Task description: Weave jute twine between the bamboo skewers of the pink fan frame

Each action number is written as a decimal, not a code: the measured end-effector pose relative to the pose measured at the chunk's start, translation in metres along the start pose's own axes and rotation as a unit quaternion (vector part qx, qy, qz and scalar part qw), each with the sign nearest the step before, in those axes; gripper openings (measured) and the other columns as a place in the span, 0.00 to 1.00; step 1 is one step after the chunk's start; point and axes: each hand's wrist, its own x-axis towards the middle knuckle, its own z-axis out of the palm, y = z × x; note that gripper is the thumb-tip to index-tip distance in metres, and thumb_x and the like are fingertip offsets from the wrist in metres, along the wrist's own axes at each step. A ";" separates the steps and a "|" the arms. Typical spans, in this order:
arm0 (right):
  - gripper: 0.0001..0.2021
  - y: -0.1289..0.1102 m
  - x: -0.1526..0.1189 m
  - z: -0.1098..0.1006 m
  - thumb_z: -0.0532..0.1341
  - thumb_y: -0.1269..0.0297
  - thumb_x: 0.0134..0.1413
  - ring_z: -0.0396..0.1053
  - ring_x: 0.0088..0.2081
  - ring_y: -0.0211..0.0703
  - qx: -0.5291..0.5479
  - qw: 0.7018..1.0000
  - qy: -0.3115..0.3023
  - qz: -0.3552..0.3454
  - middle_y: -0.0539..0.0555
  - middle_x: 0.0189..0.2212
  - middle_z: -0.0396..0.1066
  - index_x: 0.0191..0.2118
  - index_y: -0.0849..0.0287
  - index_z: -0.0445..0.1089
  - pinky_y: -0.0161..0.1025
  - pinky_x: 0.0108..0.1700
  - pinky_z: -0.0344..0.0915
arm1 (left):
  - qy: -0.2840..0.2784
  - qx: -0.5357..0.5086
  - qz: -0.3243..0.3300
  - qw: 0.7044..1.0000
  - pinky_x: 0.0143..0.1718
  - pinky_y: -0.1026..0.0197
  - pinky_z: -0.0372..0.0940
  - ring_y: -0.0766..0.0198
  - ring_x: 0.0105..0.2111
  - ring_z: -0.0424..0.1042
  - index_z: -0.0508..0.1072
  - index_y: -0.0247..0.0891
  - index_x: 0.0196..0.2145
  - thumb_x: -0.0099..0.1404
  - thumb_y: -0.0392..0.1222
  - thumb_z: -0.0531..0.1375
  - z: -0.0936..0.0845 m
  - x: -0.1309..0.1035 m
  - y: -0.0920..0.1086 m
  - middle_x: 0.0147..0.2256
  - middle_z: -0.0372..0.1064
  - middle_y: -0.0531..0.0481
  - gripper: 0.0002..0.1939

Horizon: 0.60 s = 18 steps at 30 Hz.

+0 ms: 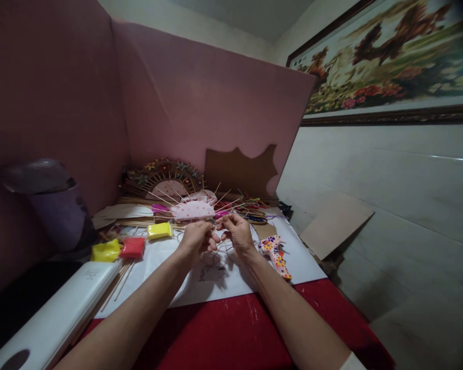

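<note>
To handle the thin cord point(224, 247) well, the left hand point(197, 238) and the right hand point(238, 235), both pinching it above the white paper point(162, 280), should apply even tension, so its loose loops below do not tangle.

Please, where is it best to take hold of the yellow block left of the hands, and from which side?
I would pinch the yellow block across its middle, by the near and far edges, coming from above and the near side. It lies flat and looks longer across than deep; white paper lies in front, while the red packet sits to its left.
</note>
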 end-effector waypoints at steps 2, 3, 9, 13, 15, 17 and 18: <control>0.14 -0.001 -0.001 0.000 0.65 0.55 0.42 0.67 0.21 0.33 0.006 1.000 -0.021 -0.006 0.51 0.26 0.72 0.26 0.60 0.64 0.26 0.14 0.61 | -0.001 -0.025 -0.046 0.999 0.09 0.71 0.50 0.73 0.08 0.59 0.66 0.31 0.23 0.58 0.33 0.51 -0.003 0.001 0.001 0.14 0.66 0.51 0.08; 0.14 -0.002 -0.002 0.000 0.65 0.55 0.43 0.68 0.21 0.33 0.007 0.999 -0.034 -0.006 0.50 0.26 0.72 0.26 0.60 0.63 0.27 0.15 0.61 | -0.004 -0.028 -0.060 0.998 0.09 0.71 0.48 0.73 0.07 0.57 0.67 0.30 0.24 0.58 0.32 0.51 -0.005 0.001 0.002 0.13 0.65 0.51 0.08; 0.15 -0.001 -0.005 0.002 0.64 0.53 0.45 0.68 0.17 0.34 -0.016 0.996 -0.086 -0.007 0.47 0.20 0.71 0.26 0.59 0.61 0.28 0.16 0.64 | -0.023 0.090 -0.105 0.990 0.08 0.69 0.42 0.75 0.05 0.46 0.64 0.34 0.17 0.60 0.43 0.55 -0.012 0.006 0.003 0.08 0.56 0.56 0.16; 0.18 0.001 -0.004 0.003 0.65 0.50 0.42 0.67 0.15 0.34 -0.047 0.997 -0.056 -0.001 0.46 0.17 0.69 0.27 0.58 0.61 0.28 0.14 0.64 | 0.046 0.150 -0.070 0.985 0.09 0.67 0.44 0.71 0.06 0.54 0.66 0.34 0.20 0.58 0.40 0.55 -0.014 0.007 0.003 0.12 0.64 0.51 0.11; 0.19 0.003 -0.002 0.001 0.64 0.48 0.41 0.67 0.15 0.35 -0.063 0.998 -0.028 0.008 0.46 0.16 0.69 0.28 0.58 0.61 0.29 0.14 0.64 | 0.100 0.172 -0.010 0.980 0.11 0.68 0.46 0.72 0.07 0.56 0.67 0.34 0.23 0.56 0.38 0.56 -0.014 0.006 0.004 0.15 0.65 0.53 0.07; 0.20 0.004 0.001 -0.001 0.64 0.47 0.40 0.68 0.15 0.36 -0.077 0.997 0.001 0.011 0.46 0.16 0.69 0.28 0.59 0.62 0.30 0.14 0.65 | 0.134 0.179 0.082 0.971 0.12 0.69 0.48 0.75 0.09 0.57 0.69 0.35 0.27 0.54 0.37 0.58 -0.010 0.004 0.005 0.19 0.67 0.55 0.03; 0.20 0.004 0.002 -0.003 0.64 0.46 0.39 0.68 0.15 0.36 -0.083 0.996 0.014 0.010 0.46 0.16 0.69 0.29 0.59 0.62 0.31 0.14 0.66 | 0.131 0.171 0.115 0.970 0.12 0.69 0.49 0.75 0.09 0.58 0.69 0.35 0.29 0.53 0.37 0.59 -0.008 0.003 0.005 0.22 0.68 0.55 0.04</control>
